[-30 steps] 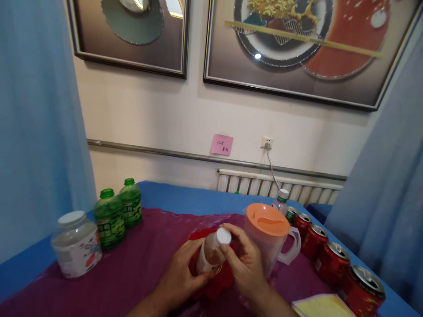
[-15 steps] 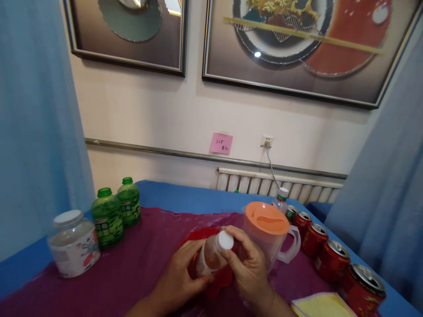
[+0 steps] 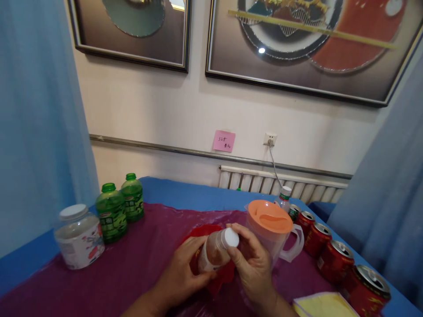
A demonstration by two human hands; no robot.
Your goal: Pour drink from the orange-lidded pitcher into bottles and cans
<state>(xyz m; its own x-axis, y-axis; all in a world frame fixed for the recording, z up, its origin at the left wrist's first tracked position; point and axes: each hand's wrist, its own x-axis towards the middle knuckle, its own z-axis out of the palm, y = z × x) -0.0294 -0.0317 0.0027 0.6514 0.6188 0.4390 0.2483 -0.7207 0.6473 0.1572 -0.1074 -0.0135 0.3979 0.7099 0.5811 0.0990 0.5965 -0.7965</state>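
A clear bottle [image 3: 213,251] with a white cap [image 3: 231,237] is tilted up to the right at the lower middle. My left hand [image 3: 183,268] is wrapped round its body. The thumb and fingers of my right hand [image 3: 253,264] grip the white cap, which sits on the bottle's neck. Beneath the bottle lies a red item [image 3: 220,284], partly hidden by my hands. Just right of my right hand stands a clear pitcher with an orange lid [image 3: 270,216].
On the left stand a clear jar with a white lid [image 3: 79,237] and two green bottles [image 3: 111,215]. Red cans [image 3: 335,262] line the right edge, near a small bottle [image 3: 283,198] and a yellow cloth [image 3: 324,304]. A purple sheet [image 3: 142,251] covers the blue table.
The view has shifted slightly, so objects sit a little further right. Both hands keep their hold on the bottle and cap, with the bottle leaning slightly more to the right.
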